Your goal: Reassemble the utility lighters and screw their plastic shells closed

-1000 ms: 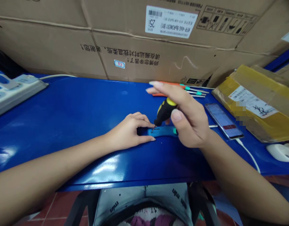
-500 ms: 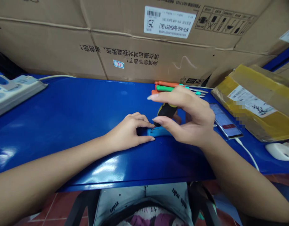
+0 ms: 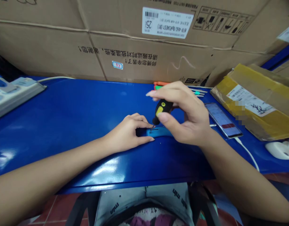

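Observation:
A light blue piece [image 3: 162, 131] with a dark slot lies on the blue table. My left hand [image 3: 129, 131] pinches its left end between thumb and forefinger. My right hand [image 3: 186, 116] holds a black and yellow screwdriver [image 3: 160, 110], tilted, with its thin tip down on the left end of the blue piece. The thumb of my right hand is against the handle, and its forefinger is stretched out above it. Part of the blue piece's right side is hidden behind my right hand.
Behind my right hand lie orange and green handled tools [image 3: 161, 83]. To the right are a phone [image 3: 223, 121] with a white cable and a taped parcel [image 3: 254, 100]. A power strip [image 3: 19, 94] sits at the left. A large cardboard box [image 3: 64, 47] stands along the back.
The fingers of my right hand have shifted a little left on the screwdriver, and the handle has turned, showing its yellow patch. My left hand stays in place.

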A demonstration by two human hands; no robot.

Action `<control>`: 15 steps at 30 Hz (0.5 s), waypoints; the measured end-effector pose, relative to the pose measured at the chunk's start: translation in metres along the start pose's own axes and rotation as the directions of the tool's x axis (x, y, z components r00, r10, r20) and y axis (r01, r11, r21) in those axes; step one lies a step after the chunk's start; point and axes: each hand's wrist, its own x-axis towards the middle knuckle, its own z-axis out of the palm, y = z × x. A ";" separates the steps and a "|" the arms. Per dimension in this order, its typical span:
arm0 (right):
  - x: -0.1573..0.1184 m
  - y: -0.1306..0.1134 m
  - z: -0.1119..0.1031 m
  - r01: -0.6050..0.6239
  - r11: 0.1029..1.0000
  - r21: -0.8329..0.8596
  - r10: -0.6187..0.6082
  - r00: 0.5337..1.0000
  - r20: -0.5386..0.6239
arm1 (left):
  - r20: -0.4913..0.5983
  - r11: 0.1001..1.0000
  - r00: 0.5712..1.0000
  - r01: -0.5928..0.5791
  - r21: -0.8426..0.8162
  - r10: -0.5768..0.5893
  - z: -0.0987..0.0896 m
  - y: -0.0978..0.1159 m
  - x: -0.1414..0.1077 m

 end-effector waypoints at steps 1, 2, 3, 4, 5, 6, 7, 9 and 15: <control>0.000 -0.001 -0.001 -0.006 1.000 0.022 0.005 0.999 0.033 | 0.002 1.000 1.000 -0.002 -0.006 0.003 0.000 0.000 0.000; 0.000 -0.001 -0.001 -0.005 0.999 0.040 0.003 0.999 0.051 | 0.003 1.000 1.000 -0.003 -0.011 0.003 0.000 0.000 0.000; 0.000 -0.002 -0.001 0.004 0.999 0.049 -0.007 0.999 0.052 | 0.004 1.000 1.000 -0.001 -0.012 0.001 0.000 0.000 0.000; 0.000 -0.002 -0.001 0.023 0.999 0.045 -0.024 0.999 0.034 | 0.003 1.000 1.000 0.005 -0.009 -0.005 0.000 0.000 0.000; 0.000 -0.001 -0.001 0.032 0.999 0.028 -0.033 0.999 0.007 | 0.003 1.000 1.000 0.013 -0.002 -0.013 0.000 0.000 0.000; 0.001 -0.001 0.000 0.038 0.999 0.004 -0.038 0.999 -0.016 | 0.000 1.000 1.000 0.020 0.007 -0.020 0.000 0.001 -0.001; 0.001 0.000 0.000 0.043 0.999 -0.018 -0.043 0.999 -0.028 | -0.003 1.000 1.000 0.025 0.014 -0.025 0.000 0.001 -0.001; 0.001 0.000 -0.001 0.035 0.999 -0.031 -0.035 0.999 -0.010 | -0.001 0.999 1.000 0.028 0.015 -0.028 0.000 0.001 0.000; 0.001 -0.003 -0.005 -0.024 0.998 0.065 0.015 0.992 0.129 | 0.018 0.999 0.999 0.032 -0.015 -0.031 -0.002 0.003 0.001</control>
